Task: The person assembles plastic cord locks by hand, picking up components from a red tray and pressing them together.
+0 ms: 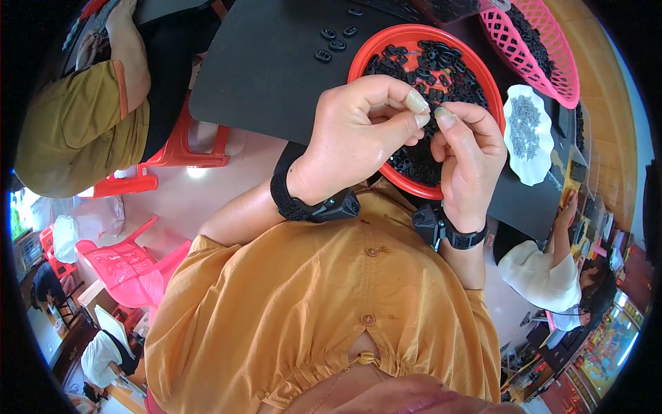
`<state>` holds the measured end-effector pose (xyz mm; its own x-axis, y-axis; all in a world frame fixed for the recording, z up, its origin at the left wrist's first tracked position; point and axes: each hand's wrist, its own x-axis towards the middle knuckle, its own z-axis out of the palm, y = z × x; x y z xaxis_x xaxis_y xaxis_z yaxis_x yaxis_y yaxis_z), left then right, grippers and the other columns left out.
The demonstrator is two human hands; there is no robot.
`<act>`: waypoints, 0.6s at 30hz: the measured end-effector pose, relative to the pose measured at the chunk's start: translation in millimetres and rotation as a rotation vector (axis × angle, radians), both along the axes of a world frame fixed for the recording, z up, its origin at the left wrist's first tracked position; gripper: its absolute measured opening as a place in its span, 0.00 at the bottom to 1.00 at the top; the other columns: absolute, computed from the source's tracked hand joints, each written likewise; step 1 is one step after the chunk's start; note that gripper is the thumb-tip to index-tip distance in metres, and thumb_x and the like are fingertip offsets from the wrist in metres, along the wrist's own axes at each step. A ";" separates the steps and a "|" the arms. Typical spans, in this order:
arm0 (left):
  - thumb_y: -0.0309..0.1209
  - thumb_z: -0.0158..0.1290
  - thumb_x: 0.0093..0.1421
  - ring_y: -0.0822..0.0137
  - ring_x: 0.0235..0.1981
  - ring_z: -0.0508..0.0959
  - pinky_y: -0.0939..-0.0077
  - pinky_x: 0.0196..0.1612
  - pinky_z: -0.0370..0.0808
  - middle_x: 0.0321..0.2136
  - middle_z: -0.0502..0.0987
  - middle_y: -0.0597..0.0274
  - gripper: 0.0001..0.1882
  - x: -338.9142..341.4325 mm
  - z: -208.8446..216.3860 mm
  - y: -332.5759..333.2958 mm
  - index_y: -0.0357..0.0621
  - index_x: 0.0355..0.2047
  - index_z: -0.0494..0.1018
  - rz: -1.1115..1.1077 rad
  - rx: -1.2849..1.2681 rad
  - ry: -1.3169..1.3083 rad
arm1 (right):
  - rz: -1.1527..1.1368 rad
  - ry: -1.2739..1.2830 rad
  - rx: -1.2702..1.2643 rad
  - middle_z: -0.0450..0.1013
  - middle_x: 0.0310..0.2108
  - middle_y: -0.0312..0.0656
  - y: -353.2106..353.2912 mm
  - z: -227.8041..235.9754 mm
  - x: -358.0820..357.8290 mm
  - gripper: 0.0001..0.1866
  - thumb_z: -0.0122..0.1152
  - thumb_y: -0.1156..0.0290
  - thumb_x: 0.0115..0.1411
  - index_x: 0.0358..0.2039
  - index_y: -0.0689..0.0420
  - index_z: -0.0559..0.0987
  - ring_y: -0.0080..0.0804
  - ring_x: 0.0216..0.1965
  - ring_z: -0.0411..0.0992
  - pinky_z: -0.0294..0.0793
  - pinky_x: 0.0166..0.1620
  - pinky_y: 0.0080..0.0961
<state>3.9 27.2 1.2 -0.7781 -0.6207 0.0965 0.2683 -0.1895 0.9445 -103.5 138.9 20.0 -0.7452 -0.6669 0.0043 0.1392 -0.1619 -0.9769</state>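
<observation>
The left hand and right hand curl close together; I can't tell if they pinch anything. Many small black plastic pieces in the round red plastic tub seem left; five black ovals on the flat black table may be done.

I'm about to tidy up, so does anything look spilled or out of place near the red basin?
Only a few black pieces stand out: they lie loose on the dark table, left of the red basin, while many others sit inside it. They may have been set aside deliberately.
</observation>
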 end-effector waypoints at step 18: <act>0.19 0.56 0.58 0.72 0.30 0.80 0.80 0.34 0.79 0.31 0.79 0.60 0.06 -0.5 3.6 -3.2 0.36 0.37 0.74 0.016 0.018 0.001 | 0.075 -0.001 0.023 0.74 0.26 0.34 3.1 -1.4 -3.2 0.07 0.63 0.75 0.58 0.37 0.62 0.79 0.14 0.21 0.65 0.62 0.24 0.11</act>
